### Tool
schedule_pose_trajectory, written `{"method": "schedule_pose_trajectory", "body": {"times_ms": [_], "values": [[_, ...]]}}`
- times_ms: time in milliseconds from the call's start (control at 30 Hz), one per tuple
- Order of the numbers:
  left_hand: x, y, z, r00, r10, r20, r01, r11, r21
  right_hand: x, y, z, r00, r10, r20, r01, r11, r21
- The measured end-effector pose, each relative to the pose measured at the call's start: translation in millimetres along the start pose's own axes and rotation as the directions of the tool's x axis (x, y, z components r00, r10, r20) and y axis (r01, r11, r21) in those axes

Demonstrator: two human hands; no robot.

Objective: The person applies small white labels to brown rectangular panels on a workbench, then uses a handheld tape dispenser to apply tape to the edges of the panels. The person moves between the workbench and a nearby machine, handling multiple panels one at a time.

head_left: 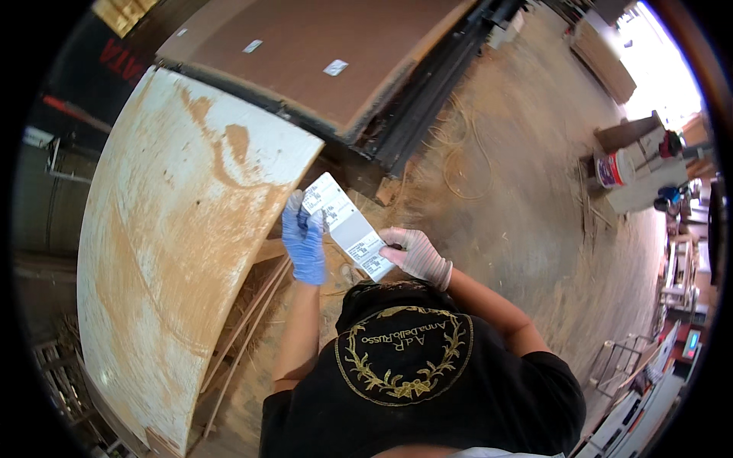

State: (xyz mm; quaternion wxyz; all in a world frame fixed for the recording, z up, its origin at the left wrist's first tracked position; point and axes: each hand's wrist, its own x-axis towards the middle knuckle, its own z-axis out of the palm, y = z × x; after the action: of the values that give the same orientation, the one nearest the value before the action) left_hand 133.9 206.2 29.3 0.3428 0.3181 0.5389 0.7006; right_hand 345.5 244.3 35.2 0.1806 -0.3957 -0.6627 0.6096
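Between my hands stretches a strip of white printed labels, held at a slant in front of my chest. My left hand, in a blue glove, pinches the strip along its upper left edge. At the lower right end, my right hand grips it between thumb and fingers, in a pale whitish glove. A large white board smeared with brown dust lies just left of my left hand. Beyond my hands is a brown panel, with a few small white labels stuck on its top.
A dusty concrete floor spreads to the right, with thin curled strips on it. A white bucket stands beside boxes at the far right. Long thin wood strips lean beneath the white board's edge. Black beams run along the brown panel's right side.
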Motion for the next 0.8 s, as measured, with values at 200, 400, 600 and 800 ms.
{"method": "schedule_pose_trajectory", "body": {"times_ms": [200, 400, 600, 800], "values": [[-23.2, -36.2, 129.2, 0.995, -0.01, 0.104, 0.009, 1.0, 0.01, -77.6, 48.6, -98.5, 0.989, 0.089, -0.117, -0.067, 0.981, 0.182], [-86.8, -79.1, 274.8, 0.955, -0.242, 0.171, 0.266, 0.955, -0.132, -162.7, 100.9, -217.4, 0.963, 0.209, -0.172, -0.146, 0.936, 0.319], [-125.1, -95.7, 356.6, 0.914, -0.333, 0.23, 0.359, 0.93, -0.08, -222.1, 138.5, -275.8, 0.961, 0.153, -0.23, -0.079, 0.95, 0.302], [-139.2, -88.3, 392.9, 0.875, -0.367, 0.317, 0.386, 0.922, 0.001, -224.6, 137.5, -307.9, 0.886, -0.1, -0.453, 0.298, 0.871, 0.391]]}}
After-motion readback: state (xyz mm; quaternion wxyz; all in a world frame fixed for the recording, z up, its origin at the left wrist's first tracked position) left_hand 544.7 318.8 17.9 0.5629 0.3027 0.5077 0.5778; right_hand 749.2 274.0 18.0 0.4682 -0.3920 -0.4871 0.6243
